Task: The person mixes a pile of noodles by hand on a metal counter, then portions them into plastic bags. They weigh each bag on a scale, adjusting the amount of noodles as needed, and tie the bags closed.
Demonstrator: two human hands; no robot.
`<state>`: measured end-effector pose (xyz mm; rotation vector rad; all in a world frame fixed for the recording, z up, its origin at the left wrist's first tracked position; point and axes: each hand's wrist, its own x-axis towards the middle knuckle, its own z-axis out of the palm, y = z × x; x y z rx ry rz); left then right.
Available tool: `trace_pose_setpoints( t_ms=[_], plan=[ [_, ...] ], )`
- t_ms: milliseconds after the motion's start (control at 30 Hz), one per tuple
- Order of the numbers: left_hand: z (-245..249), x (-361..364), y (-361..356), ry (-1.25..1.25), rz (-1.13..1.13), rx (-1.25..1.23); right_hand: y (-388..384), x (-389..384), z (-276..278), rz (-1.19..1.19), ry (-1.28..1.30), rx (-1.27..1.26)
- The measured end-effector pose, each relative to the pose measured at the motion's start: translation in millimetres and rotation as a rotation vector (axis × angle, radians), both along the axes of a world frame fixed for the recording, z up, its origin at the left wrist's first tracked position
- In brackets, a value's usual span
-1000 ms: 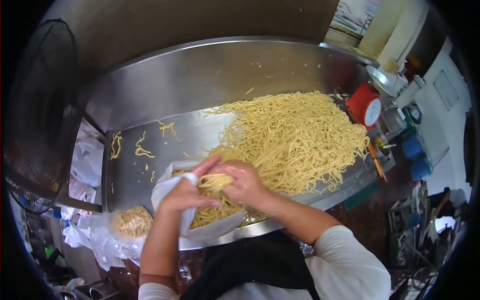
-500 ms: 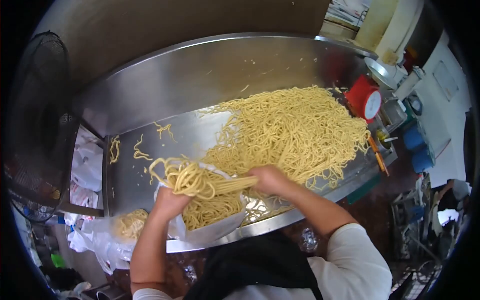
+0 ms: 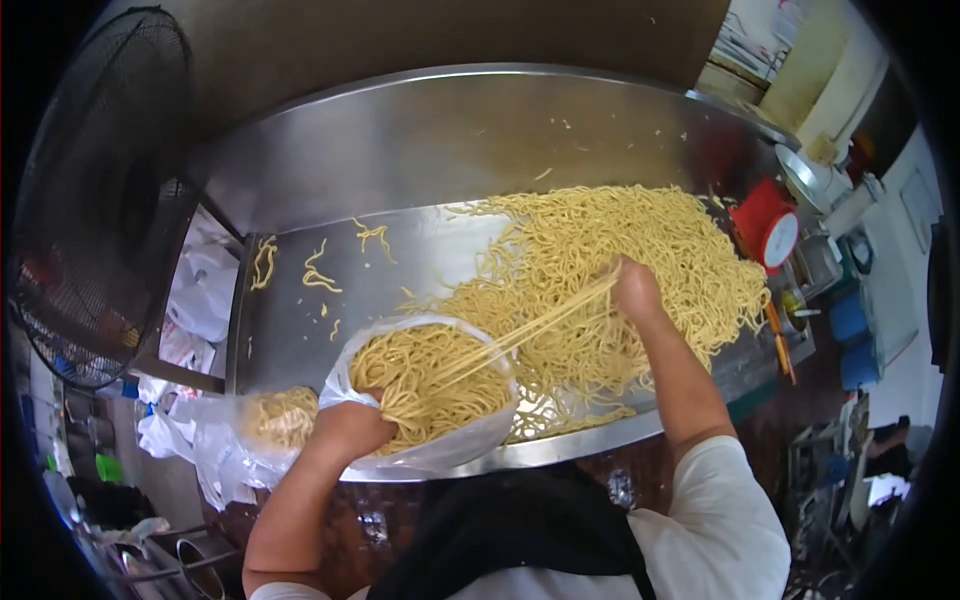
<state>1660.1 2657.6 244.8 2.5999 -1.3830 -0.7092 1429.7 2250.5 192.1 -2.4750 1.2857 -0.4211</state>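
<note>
A taut band of yellow noodles (image 3: 545, 322) is held by the closed right hand (image 3: 638, 290). Near its other end, a bunch is gripped in the curled left hand (image 3: 355, 430), fingers partly hidden. Just right of the left hand, an open white bag (image 3: 450, 456) is filled with noodles. Under and around the right hand, a loose noodle pile (image 3: 650, 230) is spread over a metal counter (image 3: 400, 275).

bag (image 3: 455, 453): glossy plastic | tray (image 3: 430, 245): smooth metal | apron (image 3: 510, 525): matt cloth
</note>
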Motion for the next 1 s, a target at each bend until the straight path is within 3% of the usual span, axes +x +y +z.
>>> trace_pose_setpoints(
  t_ms=[133, 200, 233, 367, 433, 600, 667, 700, 767, 800, 833, 867, 933, 967, 1000],
  plan=[
    [17.2, 5.9, 7.3, 0.064, 0.087, 0.160, -28.4, -7.8, 7.4, -0.017, -0.046, -0.078],
    [8.7, 7.2, 11.7, 0.020, 0.085, -0.084, -32.2, -6.7, 14.8, 0.057, 0.143, -0.149],
    [8.0, 8.4, 12.4, 0.016, 0.084, -0.035, -31.1, -3.2, 21.9, 0.037, 0.119, -0.066],
    [6.5, 10.7, 16.5, 0.011, 0.154, -0.055, -61.3, -12.7, 9.2, -0.143, -0.046, -0.077],
    [12.3, 13.1, 16.3, 0.062, 0.188, 0.221, -85.6, -25.7, -12.0, -0.202, -0.041, -0.098],
    [3.2, 9.9, 23.1, 0.050, 0.214, 0.190, -129.3, -53.9, -51.8, -0.302, -0.019, -0.113],
    [4.9, 14.5, 22.7, 0.030, 0.196, 0.256, -136.1, -64.6, -68.9, -0.414, -0.142, 0.127],
    [6.8, 16.4, 22.1, 0.044, 0.197, 0.356, -128.8, -67.9, -64.7, -0.516, -0.372, 0.277],
    [2.7, 24.6, 27.4, 0.050, 0.199, 0.469, -137.1, -83.0, -61.5, -0.533, -0.253, 0.330],
    [-9.3, 31.4, 37.4, 0.037, 0.216, 0.431, -140.4, -86.9, -64.6, -0.540, -0.131, 0.368],
    [-9.4, 32.9, 39.5, 0.027, 0.230, 0.397, -136.2, -85.3, -66.5, -0.471, -0.309, 0.337],
    [-9.9, 32.0, 40.8, 0.025, 0.222, 0.416, -132.4, -83.2, -67.9, -0.363, -0.242, 0.225],
    [5.3, 20.4, 31.1, 0.061, 0.391, 0.100, -109.9, -62.8, -32.3, -0.263, -0.028, 0.132],
    [6.3, 18.8, 28.4, 0.070, 0.381, 0.109, -97.9, -53.7, -13.4, -0.269, 0.116, 0.152],
    [6.0, 17.6, 26.4, 0.194, 0.421, -0.127, -82.0, -50.1, -2.6, -0.248, 0.136, -0.017]
  ],
)
